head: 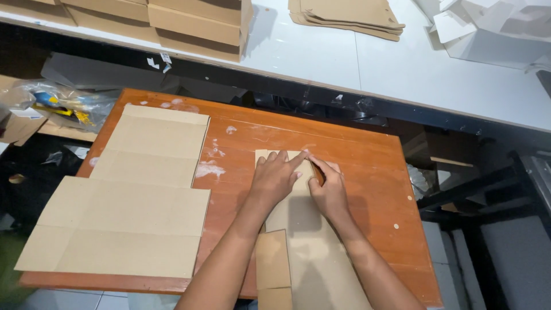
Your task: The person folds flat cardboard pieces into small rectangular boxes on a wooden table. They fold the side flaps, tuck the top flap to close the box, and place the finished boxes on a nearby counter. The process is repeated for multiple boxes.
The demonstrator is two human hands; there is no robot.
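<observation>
Here, left hand [274, 175] is pressing flat, fingers spread, on a cardboard strip [298, 229]; right hand [328, 189] is pinching its far edge; strip lying under both on orange counter [367, 166]; bigger cardboard sheets [143, 189] lying left.

Bare tabletop [367, 172] right of hand [328, 192]

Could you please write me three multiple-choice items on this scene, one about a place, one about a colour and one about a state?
1. Where do the hands press the cardboard strip?
A. on the white bench
B. on the orange table
C. on the floor

2. What colour is the far bench?
A. white
B. green
C. red

3. How do the sheets on the table's left lie?
A. rolled
B. upright
C. flat

Answers: 1 B, the left hand and right hand press the strip onto the table. 2 A, the bench is white. 3 C, the sheets lie flat.
</observation>
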